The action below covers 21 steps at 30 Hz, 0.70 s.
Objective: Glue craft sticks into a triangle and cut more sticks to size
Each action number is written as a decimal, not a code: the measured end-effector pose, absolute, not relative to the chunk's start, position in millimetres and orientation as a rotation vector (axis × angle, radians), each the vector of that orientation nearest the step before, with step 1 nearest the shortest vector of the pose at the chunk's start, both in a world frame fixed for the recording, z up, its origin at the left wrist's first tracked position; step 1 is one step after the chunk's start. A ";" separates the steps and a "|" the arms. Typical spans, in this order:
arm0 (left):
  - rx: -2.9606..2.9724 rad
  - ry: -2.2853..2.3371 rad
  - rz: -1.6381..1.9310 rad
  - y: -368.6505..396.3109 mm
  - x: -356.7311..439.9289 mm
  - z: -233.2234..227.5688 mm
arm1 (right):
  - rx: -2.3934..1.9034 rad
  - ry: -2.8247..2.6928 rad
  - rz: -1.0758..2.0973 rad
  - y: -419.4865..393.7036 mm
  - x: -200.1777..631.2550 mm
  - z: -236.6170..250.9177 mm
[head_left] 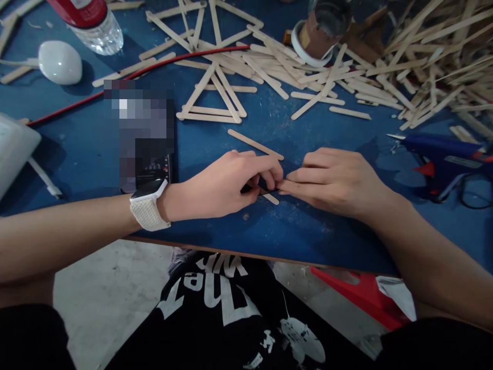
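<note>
Centre of frame, both hands meet over the blue desk [215, 154]. Left hand [227, 182], white-strapped watch [148, 205] on the wrist, has its fingers [269, 172] curled nearly closed, pinching a wooden craft stick [270, 197] between thumb and fingertips. Right hand [335, 180] lies flatter, fingers [304, 177] extended and pressed together, tips touching the same stick where the two hands join; whether it grips or only presses, cannot tell. Only a short pale end of the stick shows below the fingertips, long axis slanting from upper left down to lower right. A second loose stick [255, 144] lies just above the hands, on a similar slant. Upper centre: glued stick triangles [211, 100]; upper right: a large heap of sticks [431, 61]. Cardboard cup [321, 31] at top, contents not discernible. Water bottle [92, 23] upper left. Blue glue gun [447, 159] at right edge, nozzle pointing left.
</note>
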<state>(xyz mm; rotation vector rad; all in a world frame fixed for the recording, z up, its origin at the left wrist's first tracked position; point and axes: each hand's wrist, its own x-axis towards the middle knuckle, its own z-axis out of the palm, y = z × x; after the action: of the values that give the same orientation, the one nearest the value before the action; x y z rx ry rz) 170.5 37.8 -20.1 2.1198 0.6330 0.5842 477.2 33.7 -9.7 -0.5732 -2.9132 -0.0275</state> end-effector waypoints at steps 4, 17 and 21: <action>2.137 0.619 0.599 38.4 171.0 -22.8 | -0.646 -2.903 -0.024 36.2 489.9 -11.5; 2.153 0.691 0.672 34.1 171.1 -26.8 | -0.584 -2.871 -0.018 40.9 490.9 4.9; 2.145 0.715 0.672 33.0 170.3 -26.1 | -0.601 -2.894 0.013 43.9 496.7 5.8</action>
<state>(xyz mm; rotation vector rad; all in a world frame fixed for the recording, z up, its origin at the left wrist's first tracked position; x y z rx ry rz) 170.3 33.0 -26.1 2.1454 0.7153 0.6723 496.7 43.9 5.8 -0.6009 -2.8943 0.0135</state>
